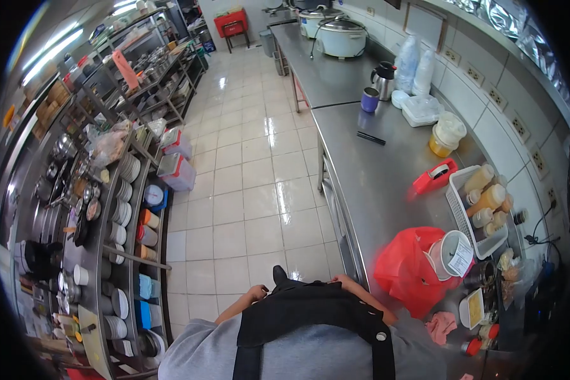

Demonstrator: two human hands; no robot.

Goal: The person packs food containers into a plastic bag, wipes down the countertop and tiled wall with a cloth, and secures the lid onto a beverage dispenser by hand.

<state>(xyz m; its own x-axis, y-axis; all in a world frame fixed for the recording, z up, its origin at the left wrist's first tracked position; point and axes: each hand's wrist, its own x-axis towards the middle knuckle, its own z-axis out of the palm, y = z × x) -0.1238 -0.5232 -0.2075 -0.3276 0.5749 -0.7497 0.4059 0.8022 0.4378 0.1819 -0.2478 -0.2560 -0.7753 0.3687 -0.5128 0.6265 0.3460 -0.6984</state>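
Low in the head view, my left hand (258, 292) is at the left edge of the black apron (310, 310) I wear. Its fingers look bent, but they are too small to make out clearly. My right hand (343, 282) is at the apron's other side, near the front edge of the steel counter (342, 190), with its fingers mostly hidden. I cannot see anything held in either hand. On the counter to my right stands a red plastic bag (402, 269), with a white tub (453, 253) against it.
A tiled floor (247, 183) runs ahead between the counter and a shelf rack (107, 253) stacked with dishes. Along the counter are a basket of bottles (459, 209), a red tape dispenser (434, 177), a purple cup (370, 100) and a rice cooker (341, 39). A pink cloth (441, 327) lies nearby.
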